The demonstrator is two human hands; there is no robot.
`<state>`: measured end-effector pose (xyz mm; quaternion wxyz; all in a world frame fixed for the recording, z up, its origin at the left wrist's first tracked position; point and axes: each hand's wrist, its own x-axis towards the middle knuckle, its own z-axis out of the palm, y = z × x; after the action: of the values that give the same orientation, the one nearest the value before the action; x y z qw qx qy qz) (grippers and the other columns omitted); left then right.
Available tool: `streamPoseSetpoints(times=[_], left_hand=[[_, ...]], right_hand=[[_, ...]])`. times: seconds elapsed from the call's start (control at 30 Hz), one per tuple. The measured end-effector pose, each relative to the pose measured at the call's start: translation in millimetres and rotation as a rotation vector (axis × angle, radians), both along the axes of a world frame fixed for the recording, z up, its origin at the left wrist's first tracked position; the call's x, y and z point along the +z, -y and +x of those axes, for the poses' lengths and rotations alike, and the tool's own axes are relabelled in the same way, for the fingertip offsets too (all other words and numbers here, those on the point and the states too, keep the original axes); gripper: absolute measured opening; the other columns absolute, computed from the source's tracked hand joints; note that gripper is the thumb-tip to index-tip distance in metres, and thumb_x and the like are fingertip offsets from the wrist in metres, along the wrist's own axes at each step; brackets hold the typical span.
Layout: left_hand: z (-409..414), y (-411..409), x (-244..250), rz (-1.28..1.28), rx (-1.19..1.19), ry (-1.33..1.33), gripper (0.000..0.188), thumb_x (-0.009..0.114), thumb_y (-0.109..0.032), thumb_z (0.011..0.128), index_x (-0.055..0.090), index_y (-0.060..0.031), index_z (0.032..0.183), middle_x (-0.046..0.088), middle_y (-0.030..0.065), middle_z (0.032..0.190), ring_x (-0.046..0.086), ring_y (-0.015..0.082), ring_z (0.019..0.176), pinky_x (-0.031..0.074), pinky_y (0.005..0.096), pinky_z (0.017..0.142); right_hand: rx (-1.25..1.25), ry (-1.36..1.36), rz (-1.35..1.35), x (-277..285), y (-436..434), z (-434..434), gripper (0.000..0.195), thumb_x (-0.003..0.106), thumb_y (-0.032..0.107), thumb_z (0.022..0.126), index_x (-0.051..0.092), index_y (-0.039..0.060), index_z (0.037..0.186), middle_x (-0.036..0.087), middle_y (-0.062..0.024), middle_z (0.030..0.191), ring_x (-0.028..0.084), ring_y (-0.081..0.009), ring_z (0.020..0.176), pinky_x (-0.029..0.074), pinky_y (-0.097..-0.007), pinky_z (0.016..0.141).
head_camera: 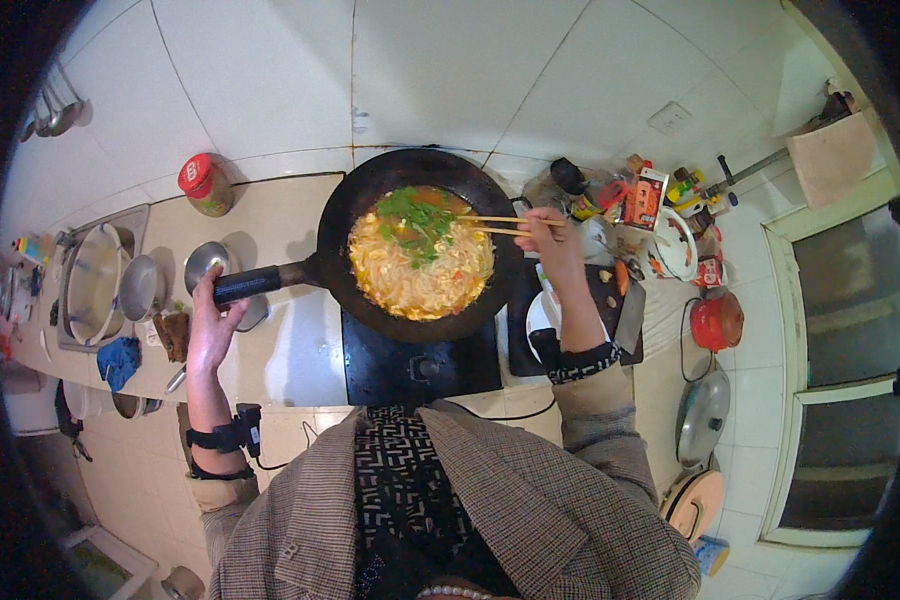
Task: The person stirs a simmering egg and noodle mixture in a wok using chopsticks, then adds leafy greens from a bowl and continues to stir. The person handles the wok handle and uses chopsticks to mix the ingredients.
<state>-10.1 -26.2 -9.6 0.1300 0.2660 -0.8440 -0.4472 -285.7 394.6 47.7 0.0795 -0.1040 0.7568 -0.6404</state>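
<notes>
A dark wok (335, 225) sits on the black induction cooktop (424, 371). Noodles (431, 285) in orange broth fill it, with egg-like pale bits and a heap of chopped green herbs (420, 217) on the far side. The end of the wok's black handle (251, 284) lies between the fingers and thumb of my left hand (216, 322). My right hand (551, 244) grips a pair of wooden chopsticks (499, 220), whose tips reach into the food at the wok's right side.
Left of the wok are metal bowls (206, 262), a red-lidded jar (208, 187) and a basin (96, 285) in the sink. On the right, a cleaver (630, 315) and carrot (621, 277) lie on a dark board, below seasoning packets (641, 199). A metal lid (703, 420) leans farther right.
</notes>
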Motion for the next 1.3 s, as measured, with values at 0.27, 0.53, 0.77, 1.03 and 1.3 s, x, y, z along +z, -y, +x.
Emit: streamPoseSetpoints(times=[0.27, 0.53, 0.77, 1.03, 1.3], left_hand=[[-2.0, -3.4, 5.9, -0.065, -0.018, 0.009, 0.064, 0.065, -0.004, 0.081, 0.032, -0.0046, 0.136, 0.047, 0.0135, 0.120, 0.051, 0.0201, 0.103, 0.045, 0.0304, 0.086], [-2.8, -3.2, 5.3, 0.023, -0.006, -0.050, 0.066, 0.069, -0.006, 0.077, 0.034, -0.0031, 0.134, 0.041, 0.0149, 0.120, 0.050, 0.0217, 0.103, 0.046, 0.0311, 0.086], [-2.5, -2.4, 2.2, 0.059, 0.017, -0.020, 0.066, 0.068, -0.005, 0.077, 0.035, -0.0025, 0.134, 0.042, 0.0151, 0.119, 0.050, 0.0225, 0.105, 0.046, 0.0319, 0.087], [-2.0, -2.9, 2.9, 0.027, 0.009, -0.025, 0.065, 0.067, -0.003, 0.077, 0.035, -0.0033, 0.134, 0.042, 0.0142, 0.117, 0.050, 0.0221, 0.104, 0.045, 0.0317, 0.088], [-4.0, -4.3, 4.6, 0.030, 0.004, -0.025, 0.064, 0.067, -0.005, 0.078, 0.035, -0.0033, 0.134, 0.042, 0.0140, 0.118, 0.049, 0.0222, 0.104, 0.044, 0.0317, 0.088]], right_hand=[[-0.119, -0.019, 0.073, -5.5, -49.6, 14.8, 0.021, 0.053, 0.014, 0.092, 0.057, -0.0010, 0.106, 0.063, -0.0105, 0.090, 0.064, -0.0165, 0.074, 0.051, -0.0256, 0.063], [-0.148, 0.042, -0.026, -20.2, -59.2, 28.4, 0.021, 0.049, 0.012, 0.092, 0.057, -0.0019, 0.106, 0.063, -0.0109, 0.090, 0.064, -0.0174, 0.073, 0.052, -0.0262, 0.065], [-0.179, 0.059, -0.115, -26.3, -62.4, 28.2, 0.020, 0.049, 0.015, 0.093, 0.056, -0.0013, 0.103, 0.062, -0.0104, 0.088, 0.063, -0.0182, 0.072, 0.052, -0.0273, 0.063], [-0.166, 0.139, -0.121, -31.4, -65.2, 37.9, 0.019, 0.050, 0.015, 0.092, 0.056, -0.0018, 0.100, 0.062, -0.0106, 0.089, 0.063, -0.0181, 0.072, 0.053, -0.0277, 0.063], [0.014, 0.212, -0.071, -43.0, -52.7, 53.0, 0.022, 0.050, 0.017, 0.093, 0.057, -0.0009, 0.104, 0.063, -0.0099, 0.091, 0.063, -0.0163, 0.073, 0.054, -0.0278, 0.067]])
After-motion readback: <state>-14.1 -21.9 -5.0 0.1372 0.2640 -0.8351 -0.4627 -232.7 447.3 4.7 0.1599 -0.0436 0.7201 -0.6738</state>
